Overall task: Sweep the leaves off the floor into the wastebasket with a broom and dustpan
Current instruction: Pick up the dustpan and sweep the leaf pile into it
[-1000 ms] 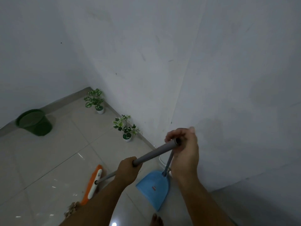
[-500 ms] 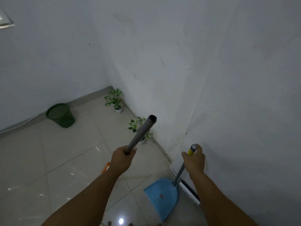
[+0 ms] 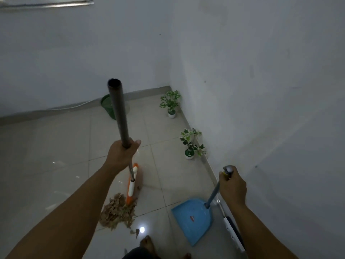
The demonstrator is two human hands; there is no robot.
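**Corner of a tiled room, broom and dustpan both in hand**

I'm looking into a dim corner where two white walls meet over a pale tiled floor point(image 3: 56, 146). Compared with half a second ago, my view has swung left and down: the leaf pile point(image 3: 117, 212), out of view then, now lies in plain sight on the tiles, and the green wastebasket point(image 3: 107, 105) now sits behind the broom's pole near the far wall instead of well to its left.

My left hand point(image 3: 121, 156) has its fingers wrapped around the grey pole of the broom point(image 3: 119, 113), which stands nearly upright now rather than leaning right as before. The orange and white broom head point(image 3: 131, 186), barely visible earlier, rests on the floor with its near end touching the far edge of the leaves.

My right hand point(image 3: 232, 186) is closed around the top of the handle of the blue dustpan point(image 3: 192, 217), as it was half a second ago. The pan lies on the floor to the right of the leaves, apart from them, near the right wall.

Two small potted plants point(image 3: 170, 103) stand along the right wall's base. A bare foot point(image 3: 148, 243) shows at the bottom edge, just beyond a couple of stray leaves.
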